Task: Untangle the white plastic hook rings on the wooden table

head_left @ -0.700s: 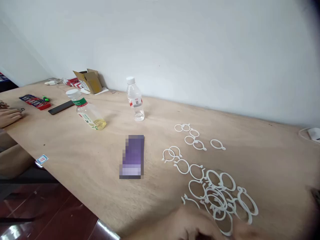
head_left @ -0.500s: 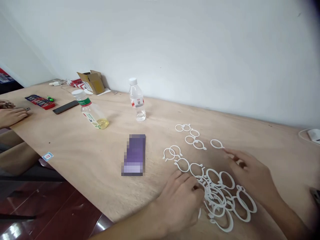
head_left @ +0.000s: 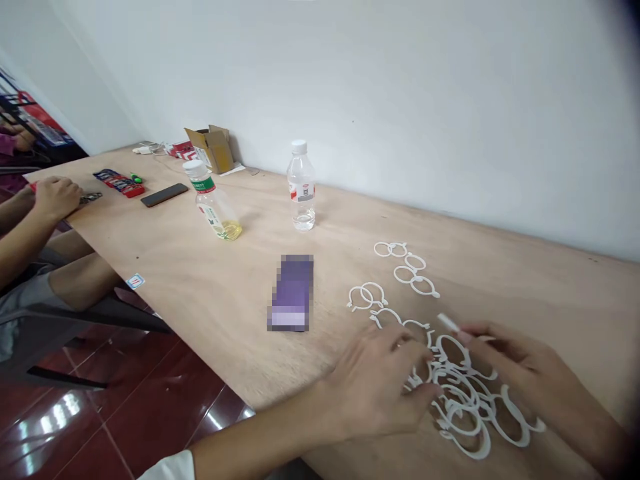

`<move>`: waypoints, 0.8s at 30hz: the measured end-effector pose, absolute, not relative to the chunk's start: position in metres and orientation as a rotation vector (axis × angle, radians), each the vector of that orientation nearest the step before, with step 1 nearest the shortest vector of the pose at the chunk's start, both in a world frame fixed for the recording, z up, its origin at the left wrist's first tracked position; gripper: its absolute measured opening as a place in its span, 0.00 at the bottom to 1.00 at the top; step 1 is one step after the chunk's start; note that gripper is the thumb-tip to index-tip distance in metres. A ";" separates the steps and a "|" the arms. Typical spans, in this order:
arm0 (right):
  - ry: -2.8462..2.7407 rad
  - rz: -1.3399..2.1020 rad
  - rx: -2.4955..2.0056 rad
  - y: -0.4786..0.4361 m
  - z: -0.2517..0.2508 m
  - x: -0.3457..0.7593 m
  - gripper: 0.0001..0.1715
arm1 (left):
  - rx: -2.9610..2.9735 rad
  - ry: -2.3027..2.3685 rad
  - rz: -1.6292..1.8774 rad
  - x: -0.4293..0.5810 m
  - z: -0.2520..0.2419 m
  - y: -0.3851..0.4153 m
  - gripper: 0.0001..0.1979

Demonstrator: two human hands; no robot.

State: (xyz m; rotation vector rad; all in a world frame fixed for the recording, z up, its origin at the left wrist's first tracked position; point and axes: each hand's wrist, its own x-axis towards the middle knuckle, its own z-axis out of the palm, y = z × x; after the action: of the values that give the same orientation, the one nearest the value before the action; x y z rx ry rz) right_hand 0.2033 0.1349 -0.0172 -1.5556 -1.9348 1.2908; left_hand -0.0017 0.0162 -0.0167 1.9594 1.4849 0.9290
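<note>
My right hand [head_left: 520, 367] pinches a white plastic curtain ring [head_left: 449, 323] between thumb and fingers, seen nearly edge-on above the table. Left of it, my left hand [head_left: 380, 377] reaches over a heap of similar rings [head_left: 463, 400], its thumb and fingertips apart at the heap's edge; motion blurs it a little. Small tabs stick out from the rings, and part of the heap is hidden by my hands. Behind the heap lies a short row of rings [head_left: 415, 261], some overlapping. Two more overlapping rings [head_left: 361, 297] rest just beyond my left hand.
A pixelated purple phone-shaped object [head_left: 294, 290] lies left of the rings. Behind it stand a water bottle [head_left: 302, 193] and a bottle of yellow liquid [head_left: 213, 207]. Farther left are a dark phone [head_left: 164, 195], a cardboard box [head_left: 213, 148] and another person's hand [head_left: 59, 195].
The ring in my right hand has come off the back row toward the heap and turned edge-on. My left hand's thumb and fingers have spread. The view has swung left.
</note>
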 end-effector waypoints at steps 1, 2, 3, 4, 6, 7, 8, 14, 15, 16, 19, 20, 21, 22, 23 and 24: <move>-1.873 1.576 -1.481 0.118 -0.009 0.198 0.27 | 1.855 1.456 0.991 -0.003 -0.011 0.016 0.19; -1.850 1.735 -1.373 0.103 -0.001 0.192 0.26 | 1.769 1.425 1.012 -0.004 -0.006 0.016 0.20; -1.844 1.766 -1.278 0.089 0.005 0.187 0.26 | 1.714 1.379 0.990 -0.005 -0.001 0.015 0.19; -1.823 1.772 -1.205 0.078 0.010 0.182 0.26 | 1.673 1.326 0.951 -0.006 0.003 0.015 0.15; -1.723 1.834 -1.229 0.065 0.013 0.177 0.24 | 1.587 1.236 0.889 -0.007 0.008 0.014 0.11; -1.664 1.840 -1.261 0.062 0.013 0.178 0.24 | 1.539 1.220 0.872 -0.008 0.009 0.014 0.10; -1.616 1.827 -1.307 0.061 0.012 0.180 0.24 | 1.497 1.232 0.867 -0.010 0.010 0.016 0.09; -1.558 1.411 -1.472 0.053 0.006 0.203 0.28 | 1.688 1.557 1.037 -0.027 0.006 0.071 0.08; -1.538 1.347 -1.488 0.050 0.006 0.206 0.27 | 1.774 1.592 1.030 -0.028 0.003 0.088 0.08; -1.526 1.296 -1.498 0.047 0.006 0.209 0.26 | 1.872 1.624 0.968 -0.027 -0.001 0.104 0.07; -1.550 1.200 -1.484 0.036 0.000 0.218 0.23 | 2.043 1.655 0.777 -0.015 -0.015 0.144 0.07; -1.582 1.177 -1.465 0.033 -0.002 0.221 0.22 | 2.084 1.650 0.732 -0.009 -0.020 0.153 0.08; -1.617 1.151 -1.445 0.029 -0.005 0.225 0.21 | 2.121 1.643 0.689 -0.003 -0.025 0.159 0.08; -1.649 1.118 -1.426 0.026 -0.008 0.229 0.20 | 2.160 1.635 0.642 0.004 -0.029 0.163 0.08; -1.678 1.087 -1.406 0.024 -0.010 0.232 0.18 | 2.199 1.625 0.594 0.009 -0.032 0.166 0.08; -1.705 1.063 -1.389 0.021 -0.012 0.236 0.17 | 2.231 1.616 0.548 0.013 -0.034 0.167 0.08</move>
State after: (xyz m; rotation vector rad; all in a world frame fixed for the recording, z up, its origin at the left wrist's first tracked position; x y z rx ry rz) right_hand 0.2357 0.0212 -0.0115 -1.3891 -1.7055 1.0632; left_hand 0.0132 0.1669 -0.0339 2.2314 1.6158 0.5484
